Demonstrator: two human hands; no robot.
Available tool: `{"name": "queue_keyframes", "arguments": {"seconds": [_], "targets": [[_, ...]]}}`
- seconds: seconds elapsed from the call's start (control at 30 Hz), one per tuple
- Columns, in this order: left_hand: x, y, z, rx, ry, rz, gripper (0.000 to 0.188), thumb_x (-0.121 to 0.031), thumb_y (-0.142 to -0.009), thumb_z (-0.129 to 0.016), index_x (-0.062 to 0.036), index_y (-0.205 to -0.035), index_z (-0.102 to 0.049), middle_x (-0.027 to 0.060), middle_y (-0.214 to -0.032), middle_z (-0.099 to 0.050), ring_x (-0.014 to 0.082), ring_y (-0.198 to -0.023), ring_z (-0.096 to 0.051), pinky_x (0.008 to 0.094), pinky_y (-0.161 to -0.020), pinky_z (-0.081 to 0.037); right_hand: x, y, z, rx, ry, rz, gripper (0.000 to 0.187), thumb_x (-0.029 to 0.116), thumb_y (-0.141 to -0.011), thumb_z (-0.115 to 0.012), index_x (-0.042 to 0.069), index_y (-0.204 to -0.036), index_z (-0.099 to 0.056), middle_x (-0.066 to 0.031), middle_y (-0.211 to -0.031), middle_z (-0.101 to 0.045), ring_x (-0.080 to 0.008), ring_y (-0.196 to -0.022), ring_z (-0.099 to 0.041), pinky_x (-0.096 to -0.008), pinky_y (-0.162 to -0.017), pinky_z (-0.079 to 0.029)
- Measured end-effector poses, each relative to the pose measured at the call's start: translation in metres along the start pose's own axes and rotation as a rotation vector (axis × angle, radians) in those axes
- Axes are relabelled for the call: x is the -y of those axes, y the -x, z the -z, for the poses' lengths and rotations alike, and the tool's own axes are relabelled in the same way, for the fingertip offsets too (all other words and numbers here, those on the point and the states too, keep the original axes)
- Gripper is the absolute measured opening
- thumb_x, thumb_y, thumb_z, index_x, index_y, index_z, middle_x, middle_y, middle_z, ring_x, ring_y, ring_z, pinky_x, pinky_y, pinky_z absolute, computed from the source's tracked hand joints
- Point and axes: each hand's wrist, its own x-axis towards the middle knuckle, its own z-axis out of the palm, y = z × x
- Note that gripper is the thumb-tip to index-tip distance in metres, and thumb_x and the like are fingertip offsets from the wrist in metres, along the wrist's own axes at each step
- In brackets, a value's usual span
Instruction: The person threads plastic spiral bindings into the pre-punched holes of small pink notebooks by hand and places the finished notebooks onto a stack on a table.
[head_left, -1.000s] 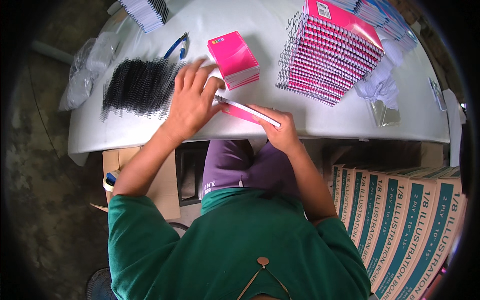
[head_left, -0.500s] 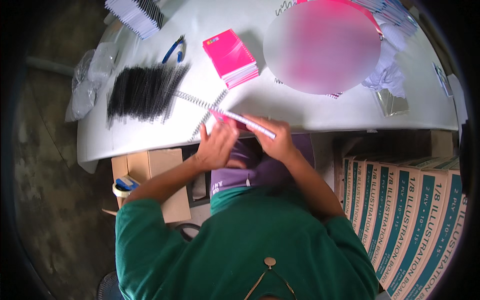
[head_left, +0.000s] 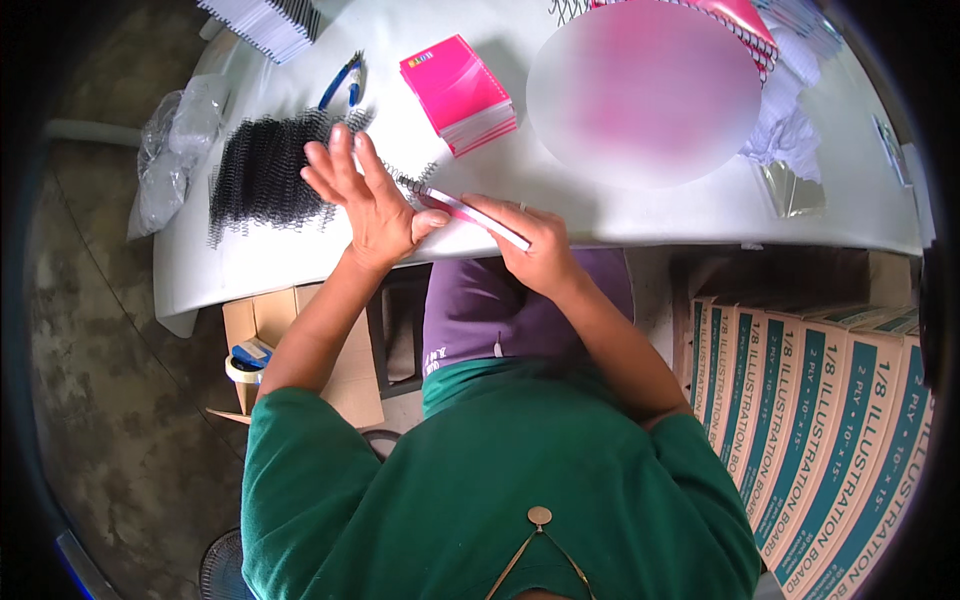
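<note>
Over the near edge of the table, my right hand (head_left: pixel 538 245) grips a thin pink notebook (head_left: pixel 478 217), its white page edge turned upward. A dark spiral coil (head_left: pixel 412 184) sits at the notebook's far left end and runs off behind my left hand (head_left: pixel 368 205). That hand is open with its fingers spread, and the thumb lies close to the notebook; whether it touches cannot be told. Beyond my left fingers lies a heap of black spiral coils (head_left: pixel 265 175). Another loose coil lies on the table near the notebook's end, partly hidden.
A stack of pink notebooks (head_left: pixel 458 90) stands mid-table. Blue-handled pliers (head_left: pixel 345 82) lie left of it. Clear plastic bags (head_left: pixel 180 140) hang at the left edge. A blurred oval (head_left: pixel 645 95) hides the right part. Illustration board boxes (head_left: pixel 800 420) stand below right.
My left hand has moved up and left from beside the notebook, its fingers spreading out. The right hand with the notebook has shifted slightly left. The coil that stretched out straight is now mostly hidden.
</note>
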Motion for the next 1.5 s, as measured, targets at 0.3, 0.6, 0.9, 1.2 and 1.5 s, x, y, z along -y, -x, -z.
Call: {"name": "queue_keyframes", "arguments": {"seconds": [0.3, 0.6, 0.9, 1.2, 1.5], "targets": [[0.075, -0.028, -0.018, -0.197, -0.079, 0.065, 0.092, -0.070, -0.082, -0.027, 0.0022, -0.138, -0.018, 0.0231, -0.144, -0.013, 0.0412, -0.135, 0.000, 0.0539, -0.103, 0.007, -0.004, 0.004, 0.005, -0.035, -0.047, -0.057, 0.040, -0.008, -0.075, -0.058, 0.005, -0.113, -0.059, -0.0138, -0.102, -0.064, -0.0268, -0.083, -0.064, -0.0330, -0.071, -0.051], [-0.034, 0.054, 0.004, 0.364, 0.309, -0.168, 0.112, -0.081, -0.067, -0.040, 0.0070, -0.135, -0.023, 0.0320, -0.139, -0.019, 0.0506, -0.131, -0.012, 0.0641, -0.100, 0.003, -0.001, 0.009, 0.003, 0.009, 0.086, 0.016, 0.035, -0.008, -0.074, -0.059, 0.001, -0.107, -0.061, -0.0128, -0.100, -0.065, -0.0257, -0.086, -0.065, -0.0322, -0.072, -0.052], [-0.031, 0.071, -0.010, 0.252, 0.314, -0.076, 0.114, -0.080, -0.069, -0.034, 0.0136, -0.133, -0.020, 0.0356, -0.137, -0.023, 0.0493, -0.132, -0.007, 0.0628, -0.101, 0.001, -0.003, 0.012, -0.006, -0.041, -0.022, -0.002, 0.036, -0.007, -0.075, -0.058, 0.003, -0.110, -0.059, -0.0132, -0.096, -0.065, -0.0251, -0.078, -0.065, -0.0331, -0.068, -0.051], [-0.013, -0.031, 0.021, 0.317, 0.324, -0.025, 0.040, -0.042, -0.078, -0.060, -0.0080, -0.058, -0.053, 0.0017, -0.060, -0.053, 0.0240, -0.062, -0.053, 0.0367, -0.072, -0.037, 0.004, 0.002, 0.004, 0.083, -0.233, -0.119, 0.035, -0.004, -0.079, -0.058, 0.003, -0.113, -0.059, -0.0133, -0.103, -0.064, -0.0247, -0.092, -0.064, -0.0298, -0.078, -0.050], [-0.011, -0.011, -0.013, -0.182, 0.200, 0.007, 0.101, -0.081, -0.071, -0.032, 0.0055, -0.124, -0.037, 0.0282, -0.128, -0.031, 0.0459, -0.123, -0.026, 0.0557, -0.100, -0.018, 0.004, 0.006, -0.005, 0.055, -0.088, -0.063, 0.036, -0.003, -0.079, -0.058, 0.006, -0.114, -0.058, -0.0140, -0.104, -0.063, -0.0283, -0.092, -0.063, -0.0330, -0.076, -0.050]]}}
